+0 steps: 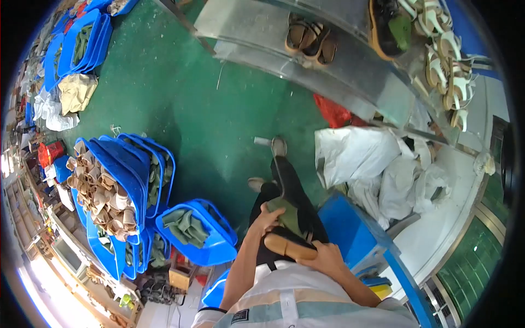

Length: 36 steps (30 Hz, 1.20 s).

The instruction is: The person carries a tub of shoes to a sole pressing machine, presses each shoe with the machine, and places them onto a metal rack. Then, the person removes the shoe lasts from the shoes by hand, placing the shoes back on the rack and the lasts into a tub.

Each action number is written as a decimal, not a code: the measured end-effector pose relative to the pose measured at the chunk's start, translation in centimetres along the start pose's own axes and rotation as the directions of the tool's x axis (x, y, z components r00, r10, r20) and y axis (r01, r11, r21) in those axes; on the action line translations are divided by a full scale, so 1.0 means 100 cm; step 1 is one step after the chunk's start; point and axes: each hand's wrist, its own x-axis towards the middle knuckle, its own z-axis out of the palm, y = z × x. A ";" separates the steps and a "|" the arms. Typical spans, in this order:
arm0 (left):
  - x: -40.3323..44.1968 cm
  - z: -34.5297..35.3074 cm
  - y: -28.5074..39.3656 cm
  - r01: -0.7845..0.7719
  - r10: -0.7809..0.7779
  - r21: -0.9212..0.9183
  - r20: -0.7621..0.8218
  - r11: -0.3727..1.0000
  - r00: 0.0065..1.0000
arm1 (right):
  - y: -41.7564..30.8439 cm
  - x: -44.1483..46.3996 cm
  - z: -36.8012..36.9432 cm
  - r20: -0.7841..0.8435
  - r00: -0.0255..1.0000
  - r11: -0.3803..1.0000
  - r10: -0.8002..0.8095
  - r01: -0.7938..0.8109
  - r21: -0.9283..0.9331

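Left hand (267, 220) is gripping a green piece (290, 218), right hand (326, 258) is gripping a tan-soled shoe (285, 246), sole up, lying between both hands; blue bin (216, 250) is standing left of left hand, white sacks (355, 156) are slumping beyond right hand

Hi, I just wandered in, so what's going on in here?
A person seems to be handling footwear in their lap. Their left hand holds a green piece, and their right hand grips one end of a shoe with a tan sole, sole facing up. Just to the left, a blue basket holds more green pieces; beyond it, tan pieces fill a stacked basket. Finished-looking sandals sit on a metal shelf.
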 end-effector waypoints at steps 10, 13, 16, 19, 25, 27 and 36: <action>0.052 -0.067 -0.114 0.019 -0.072 -0.714 -0.044 0.699 0.996 | 0.071 0.169 -0.227 -0.262 0.773 0.687 -0.577 0.286 -0.668; 0.021 -0.083 -0.130 -0.185 -0.075 -0.768 -0.290 0.613 0.954 | 0.107 0.274 -0.306 -0.273 0.796 0.743 -0.541 0.299 -0.599; 0.000 -0.103 -0.151 -0.288 -0.051 -0.795 -0.370 0.534 0.927 | 0.148 0.358 -0.370 -0.337 0.629 0.604 -0.700 0.271 -0.749; -0.024 -0.100 -0.154 -0.350 -0.121 -0.806 -0.455 0.478 0.882 | 0.117 0.382 -0.394 -0.536 0.585 0.648 -0.609 -0.024 -0.761; -0.042 -0.085 -0.190 -0.466 -0.126 -0.806 -0.539 0.366 0.833 | 0.200 0.477 -0.388 -0.478 0.823 0.949 -0.307 0.226 -0.220; -0.069 -0.073 -0.218 -0.550 -0.145 -0.779 -0.607 0.302 0.781 | 0.197 0.490 -0.375 -0.509 0.769 0.921 -0.386 0.354 -0.164; -0.212 -0.045 -0.408 -0.648 -0.537 -0.683 -0.705 0.338 0.463 | 0.088 0.282 -0.261 -0.642 0.747 0.965 -0.175 0.261 0.040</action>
